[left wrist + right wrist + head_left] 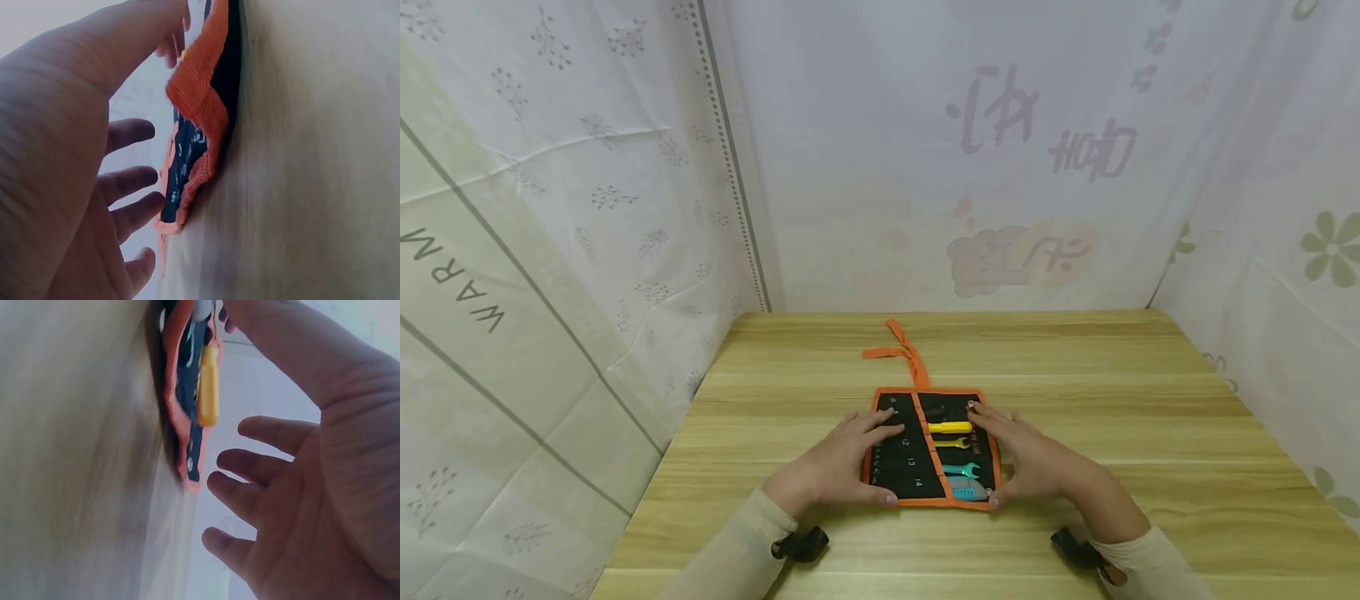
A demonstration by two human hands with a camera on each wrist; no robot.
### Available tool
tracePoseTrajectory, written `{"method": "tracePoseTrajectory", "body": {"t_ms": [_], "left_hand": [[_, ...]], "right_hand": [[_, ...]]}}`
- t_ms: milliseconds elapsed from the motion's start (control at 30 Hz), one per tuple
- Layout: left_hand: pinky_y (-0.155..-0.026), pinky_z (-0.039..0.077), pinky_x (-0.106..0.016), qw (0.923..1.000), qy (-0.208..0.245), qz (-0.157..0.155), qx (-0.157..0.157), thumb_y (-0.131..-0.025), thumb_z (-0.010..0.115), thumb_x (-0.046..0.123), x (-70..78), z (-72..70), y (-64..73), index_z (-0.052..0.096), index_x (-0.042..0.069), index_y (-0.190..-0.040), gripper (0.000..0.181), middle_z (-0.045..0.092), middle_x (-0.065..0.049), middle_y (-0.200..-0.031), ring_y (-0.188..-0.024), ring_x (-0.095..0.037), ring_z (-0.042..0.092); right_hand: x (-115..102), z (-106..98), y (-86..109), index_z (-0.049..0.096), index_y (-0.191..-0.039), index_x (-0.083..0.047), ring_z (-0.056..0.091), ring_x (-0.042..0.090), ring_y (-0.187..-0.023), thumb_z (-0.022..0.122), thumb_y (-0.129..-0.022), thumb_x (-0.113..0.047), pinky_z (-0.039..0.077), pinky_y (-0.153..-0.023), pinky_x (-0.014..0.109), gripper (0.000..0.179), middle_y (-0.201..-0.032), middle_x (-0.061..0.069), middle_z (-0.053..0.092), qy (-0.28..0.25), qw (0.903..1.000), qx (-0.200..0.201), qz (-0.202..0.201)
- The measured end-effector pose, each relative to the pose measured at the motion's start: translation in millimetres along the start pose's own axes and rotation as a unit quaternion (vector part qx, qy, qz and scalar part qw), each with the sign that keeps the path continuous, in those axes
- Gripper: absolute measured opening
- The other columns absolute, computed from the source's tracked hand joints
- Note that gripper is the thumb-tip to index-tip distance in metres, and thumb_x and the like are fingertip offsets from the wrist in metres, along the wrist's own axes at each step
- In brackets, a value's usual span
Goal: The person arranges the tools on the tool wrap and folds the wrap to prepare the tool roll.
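A black tool pouch (891, 468) with orange trim lies spread flat on the table, numbers printed along its left part. Its pockets hold a yellow handle (951, 427), a yellow open-end wrench (957, 443), a teal open-end wrench (964, 471) and a teal-and-grey utility knife (967, 489). My left hand (838, 462) is at the pouch's left side, fingers spread and reaching over it. At the opposite side, my right hand (1037, 457) has its fingers extended near the right edge. In the wrist views neither hand grips anything; whether fingertips touch the cloth is hard to tell.
Orange ties (915, 360) trail from the pouch's far edge across the wooden table (790, 358). Printed curtains (865, 167) stand behind the table and at both sides. Black wrist cameras (805, 544) are strapped to both wrists.
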State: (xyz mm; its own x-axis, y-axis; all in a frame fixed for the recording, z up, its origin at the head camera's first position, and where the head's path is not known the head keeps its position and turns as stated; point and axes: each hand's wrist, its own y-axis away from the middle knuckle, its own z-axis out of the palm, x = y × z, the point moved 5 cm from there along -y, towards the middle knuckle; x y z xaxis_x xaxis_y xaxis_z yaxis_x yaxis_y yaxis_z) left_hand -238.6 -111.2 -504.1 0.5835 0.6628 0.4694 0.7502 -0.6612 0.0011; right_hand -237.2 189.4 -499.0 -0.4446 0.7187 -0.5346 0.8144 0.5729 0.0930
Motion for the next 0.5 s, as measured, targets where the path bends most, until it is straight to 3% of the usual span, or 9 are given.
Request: {"method": "tracePoseTrajectory", "body": {"t_ms": [133,267,500], "left_hand": [[-0.121,0.023,-0.063,0.9997,-0.015,0.020,0.008,-0.076,0.083,0.072,6.6,-1.7,6.7,0.044,0.030,-0.160,0.101,0.027,-0.003,-0.171,-0.154,-0.043,0.026],[-0.119,0.032,-0.057,0.9987,-0.028,0.038,0.017,-0.076,0.087,0.065,12.3,-2.5,15.1,0.053,0.028,-0.154,0.093,0.035,-0.004,-0.167,-0.150,-0.034,0.036],[-0.114,0.042,-0.047,0.9981,-0.003,0.057,0.024,-0.082,0.089,0.051,16.3,1.0,24.4,0.069,0.022,-0.138,0.066,0.050,-0.003,-0.156,-0.143,-0.026,0.047]], "right_hand": [[-11,1,9.5,0.035,-0.165,-0.019,0.029,0.043,-0.152,0.102,-0.064,-0.043,0.038,-0.111,0.066,0.124,-0.171,0.008,0.024,-0.001,0.9998,0.016,-0.008],[-21,3,18.6,0.051,-0.155,-0.018,0.041,0.036,-0.144,0.102,-0.066,-0.037,0.045,-0.108,0.060,0.105,-0.163,0.007,0.037,0.020,0.9986,0.036,-0.033],[-27,9,26.3,0.072,-0.126,-0.019,0.057,0.014,-0.114,0.100,-0.069,-0.036,0.053,-0.097,0.043,0.065,-0.126,-0.011,0.056,0.023,0.9946,0.075,-0.067]]}}
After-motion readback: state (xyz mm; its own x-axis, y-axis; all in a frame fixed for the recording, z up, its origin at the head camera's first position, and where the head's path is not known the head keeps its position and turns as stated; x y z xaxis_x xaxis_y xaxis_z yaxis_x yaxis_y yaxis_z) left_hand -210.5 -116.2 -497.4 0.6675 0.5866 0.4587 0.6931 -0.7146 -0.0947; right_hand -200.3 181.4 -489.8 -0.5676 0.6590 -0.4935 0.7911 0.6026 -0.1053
